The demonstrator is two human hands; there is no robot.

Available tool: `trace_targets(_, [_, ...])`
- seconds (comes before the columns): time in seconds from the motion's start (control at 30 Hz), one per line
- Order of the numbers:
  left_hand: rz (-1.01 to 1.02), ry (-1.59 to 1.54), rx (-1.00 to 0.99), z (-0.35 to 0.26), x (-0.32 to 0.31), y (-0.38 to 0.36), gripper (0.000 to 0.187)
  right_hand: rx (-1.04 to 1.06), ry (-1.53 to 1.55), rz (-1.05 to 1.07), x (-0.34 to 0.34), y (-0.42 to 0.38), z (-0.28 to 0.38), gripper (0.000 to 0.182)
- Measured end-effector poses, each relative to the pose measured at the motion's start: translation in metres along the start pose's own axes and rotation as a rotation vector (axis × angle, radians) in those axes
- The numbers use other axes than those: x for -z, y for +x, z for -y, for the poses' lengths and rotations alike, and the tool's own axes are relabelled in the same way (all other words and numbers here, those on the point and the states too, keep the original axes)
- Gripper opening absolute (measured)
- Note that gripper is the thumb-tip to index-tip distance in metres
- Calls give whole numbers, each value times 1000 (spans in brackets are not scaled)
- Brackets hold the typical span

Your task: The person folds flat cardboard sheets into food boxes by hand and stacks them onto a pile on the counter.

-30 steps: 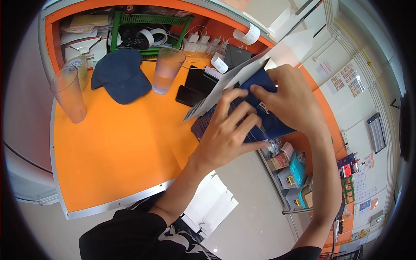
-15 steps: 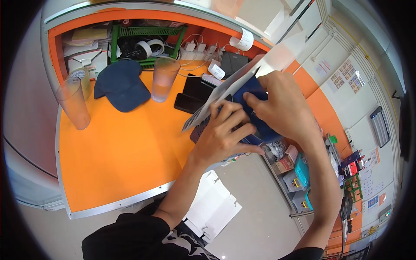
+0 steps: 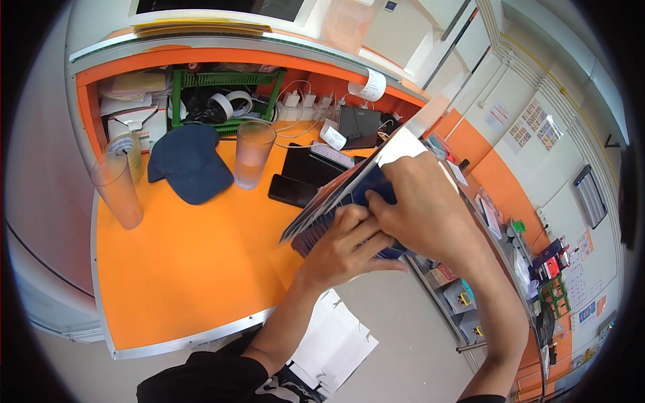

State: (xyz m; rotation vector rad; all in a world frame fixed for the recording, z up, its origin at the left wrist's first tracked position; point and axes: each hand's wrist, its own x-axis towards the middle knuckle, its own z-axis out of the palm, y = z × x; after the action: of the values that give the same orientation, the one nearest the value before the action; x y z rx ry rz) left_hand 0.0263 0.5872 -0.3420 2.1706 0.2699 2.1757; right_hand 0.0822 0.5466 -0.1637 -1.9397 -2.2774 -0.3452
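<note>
A dark folder with a ridged, accordion-like side (image 3: 308,243) is held up at the right end of the orange table, tilted. Pale flat sheets or covers (image 3: 329,197) rise along its far side, and dark blue material shows inside. My left hand (image 3: 339,252) is on the near side, fingers curled against the folder and thumb stretched out to the right. Above it, my right hand (image 3: 423,211) grips the upper part with bent fingers, close to the white edge. Its fingertips are partly hidden, as is most of the folder's inside.
On the orange table (image 3: 195,275) are a dark blue cap (image 3: 191,164), two translucent cups (image 3: 254,158) (image 3: 119,191) and a black phone (image 3: 292,191). A green basket (image 3: 178,101) and chargers sit on the shelf behind. White cardboard (image 3: 332,346) lies below the table; shelving stands right.
The view has tilted, so the table sits lower. My right hand has come down closer to my left hand. Both keep hold of the folder, whose blue inside shows less.
</note>
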Motion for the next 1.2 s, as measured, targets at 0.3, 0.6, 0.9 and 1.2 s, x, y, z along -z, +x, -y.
trace_targets(0.3, [27,2,30,1,1,0,40,37,-27,40,-10,8,-5,24])
trace_targets(0.6, [29,4,73,0,5,4,32,39,97,268,31,-20,-29,36])
trace_targets(0.9, [41,-59,115,-3,5,4,29,151,147,106,5,-38,-32,14])
trace_targets(1.2, [48,-97,150,-3,4,3,29,166,178,6,-9,-40,-36,13])
